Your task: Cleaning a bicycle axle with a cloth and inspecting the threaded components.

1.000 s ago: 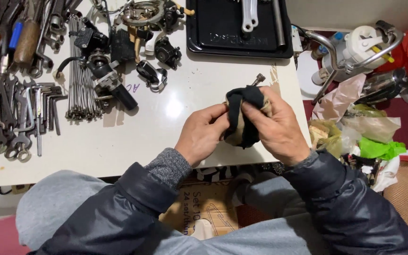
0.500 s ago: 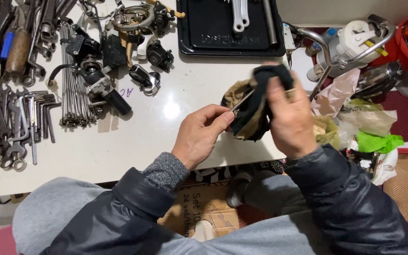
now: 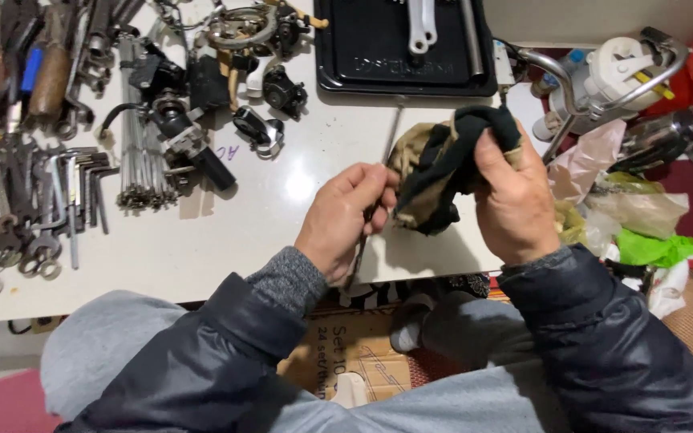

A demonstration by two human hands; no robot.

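Wiping is the step in hand: above the bench (image 3: 226, 240) edge, the left hand (image 3: 345, 220) pinches a thin rod (image 3: 384, 172), seemingly metal, while right hand (image 3: 515, 200) fingers clutch the rag (image 3: 439, 172) bunched beside it, so the rod needs steady holding.

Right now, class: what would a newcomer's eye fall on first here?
First, the two hands at the centre: the right hand bunches a black and tan rag, the left hand pinches a thin metal rod. Next, the wrenches and hex keys crowding the white table at left.
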